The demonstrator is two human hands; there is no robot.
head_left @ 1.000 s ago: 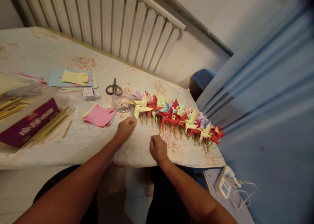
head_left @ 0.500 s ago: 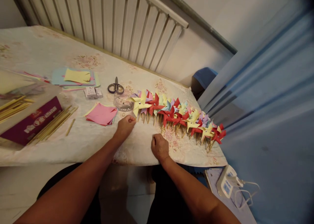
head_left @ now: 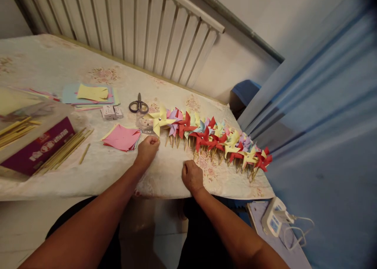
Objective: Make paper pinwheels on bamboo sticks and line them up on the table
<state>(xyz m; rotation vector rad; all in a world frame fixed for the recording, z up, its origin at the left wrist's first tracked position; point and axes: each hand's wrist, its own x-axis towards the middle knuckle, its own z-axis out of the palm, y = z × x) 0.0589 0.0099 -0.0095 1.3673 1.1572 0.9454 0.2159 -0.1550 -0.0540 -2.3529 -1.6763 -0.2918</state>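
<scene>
At table front edge: both hands down, near the row of pinwheels (head_left: 212, 139).
Change: yellow pinwheel (head_left: 159, 120) has shifted left, away from the row's left end.
Left hand (head_left: 148, 149): fist closed on the yellow pinwheel's stick, just under its head.
Right hand (head_left: 192, 176): curled shut on the tablecloth (head_left: 97, 171), holds nothing.
Axis: stick runs from the fist up and away; head faces the camera.
Location: between pink paper (head_left: 121, 138) and the row.

A white ribbed radiator (head_left: 141, 29) stands against the plain light wall (head_left: 265, 13) behind the table (head_left: 53, 61), which carries a pale floral cloth. A blue curtain (head_left: 330, 116) hangs at the right. Light floor (head_left: 17, 225) lies below. Lighting is warm and dim.
</scene>
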